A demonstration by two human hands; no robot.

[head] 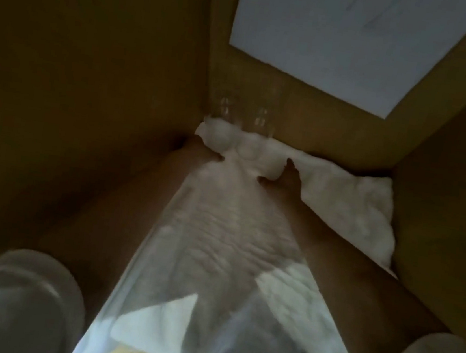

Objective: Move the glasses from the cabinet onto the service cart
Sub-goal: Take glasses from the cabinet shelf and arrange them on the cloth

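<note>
Head view: glasses [225, 113] stand upright; left hand [203, 153] and right hand [282, 177] blurred, grip unclear.

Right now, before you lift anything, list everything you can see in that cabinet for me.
glasses: two, clear, upright side by side in the back left corner, on the cloth
cloth: one, white, spread over the shelf floor, bunched at the back and right
paper sheet: one, white, flat on a cabinet panel at the top of the view
cabinet: one, brown, walls all round
sleeves: two, white, bottom corners
hands: left hand at the cloth by the left-side glass, grip too blurred to tell; right hand with finger and thumb spread beside the other glass, holding nothing
</note>
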